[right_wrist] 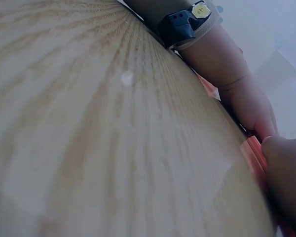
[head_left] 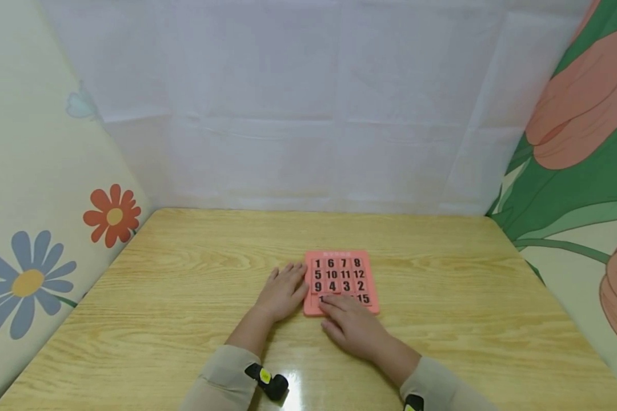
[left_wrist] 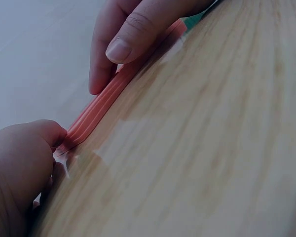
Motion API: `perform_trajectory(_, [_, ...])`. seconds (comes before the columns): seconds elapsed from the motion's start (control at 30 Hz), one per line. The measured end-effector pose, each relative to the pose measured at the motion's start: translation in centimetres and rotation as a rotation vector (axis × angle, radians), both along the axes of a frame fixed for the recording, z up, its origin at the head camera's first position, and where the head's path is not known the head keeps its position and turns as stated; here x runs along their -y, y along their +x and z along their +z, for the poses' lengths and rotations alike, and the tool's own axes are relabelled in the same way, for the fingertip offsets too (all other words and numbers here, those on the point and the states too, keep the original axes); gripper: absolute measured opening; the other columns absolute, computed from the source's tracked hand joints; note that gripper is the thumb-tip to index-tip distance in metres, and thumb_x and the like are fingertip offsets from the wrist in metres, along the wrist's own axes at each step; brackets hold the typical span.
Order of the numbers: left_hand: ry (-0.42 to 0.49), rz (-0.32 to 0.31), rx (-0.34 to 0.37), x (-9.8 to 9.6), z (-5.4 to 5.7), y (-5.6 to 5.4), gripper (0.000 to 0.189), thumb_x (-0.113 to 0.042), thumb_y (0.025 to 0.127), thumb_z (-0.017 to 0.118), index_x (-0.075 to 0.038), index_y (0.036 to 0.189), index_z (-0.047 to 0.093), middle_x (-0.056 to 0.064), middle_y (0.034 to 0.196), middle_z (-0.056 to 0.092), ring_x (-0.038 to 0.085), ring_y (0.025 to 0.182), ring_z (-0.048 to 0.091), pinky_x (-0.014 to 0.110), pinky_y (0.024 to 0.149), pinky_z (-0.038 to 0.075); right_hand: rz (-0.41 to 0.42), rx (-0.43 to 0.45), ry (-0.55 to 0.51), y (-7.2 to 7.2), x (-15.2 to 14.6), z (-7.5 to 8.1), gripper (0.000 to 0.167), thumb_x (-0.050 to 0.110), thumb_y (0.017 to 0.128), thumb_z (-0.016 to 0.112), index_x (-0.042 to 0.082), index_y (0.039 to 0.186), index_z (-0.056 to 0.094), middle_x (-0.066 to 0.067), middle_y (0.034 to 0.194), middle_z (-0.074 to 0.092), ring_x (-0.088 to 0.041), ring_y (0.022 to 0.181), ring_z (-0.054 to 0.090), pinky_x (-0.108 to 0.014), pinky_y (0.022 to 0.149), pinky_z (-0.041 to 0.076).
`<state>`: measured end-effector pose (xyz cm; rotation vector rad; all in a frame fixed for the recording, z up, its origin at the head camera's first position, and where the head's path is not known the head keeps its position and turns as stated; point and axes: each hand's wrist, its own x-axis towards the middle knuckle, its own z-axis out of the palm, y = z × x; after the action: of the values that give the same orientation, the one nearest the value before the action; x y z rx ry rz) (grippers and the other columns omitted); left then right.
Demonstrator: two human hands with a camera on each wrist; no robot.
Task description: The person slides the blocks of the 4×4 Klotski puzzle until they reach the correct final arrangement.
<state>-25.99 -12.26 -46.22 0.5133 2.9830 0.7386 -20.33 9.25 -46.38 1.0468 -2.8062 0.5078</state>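
A pink sliding number puzzle (head_left: 341, 255) lies flat on the table, with black numerals on its tiles. My left hand (head_left: 283, 292) rests along the puzzle's left side, fingers stretched forward. In the left wrist view its thumb (left_wrist: 47, 133) touches the near left corner of the frame. Over the bottom row lies my right hand (head_left: 357, 326), its fairly straight fingers touching the tiles there and covering some numerals. A tile marked 15 (head_left: 363, 298) shows at that row's right end. At the row's left end a narrow bare strip of the tray is visible.
The wood-grain table (head_left: 185, 257) reaches back to a white cloth (head_left: 257, 114). Flower-printed panels (head_left: 25, 171) stand on either side. A black wrist device (head_left: 275, 387) is strapped over the left sleeve, and another sits on the right sleeve.
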Motion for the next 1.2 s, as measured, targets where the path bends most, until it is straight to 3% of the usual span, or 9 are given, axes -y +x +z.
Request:
perform_trajectory(0.77, [-0.013, -0.003, 0.006, 0.0, 0.2, 0.1, 0.054, -0.034, 0.104, 0.040, -0.006, 0.151, 0.037, 0.015, 0.157, 0.036, 0.033, 0.150, 0.025, 0.055, 0.124, 0.008, -0.039, -0.040, -0.015, 0.0, -1.2, -0.3, 0.042, 0.034, 0.099, 0.053, 0.013, 0.135, 0.060, -0.005, 0.142, 0.057, -0.024, 0.135, 0.051, -0.044, 0.116, 0.037])
perform_trajectory(1.2, [-0.009, -0.006, -0.004, 0.1, 0.1, 0.1, 0.054, -0.033, 0.104, 0.041, -0.005, 0.150, 0.038, 0.015, 0.156, 0.037, 0.034, 0.149, 0.026, 0.056, 0.124, 0.010, -0.036, -0.038, -0.029, 0.0, -0.3, 0.0, 0.044, 0.034, 0.099, 0.053, 0.010, 0.135, 0.059, -0.008, 0.143, 0.056, -0.027, 0.135, 0.050, -0.045, 0.116, 0.037])
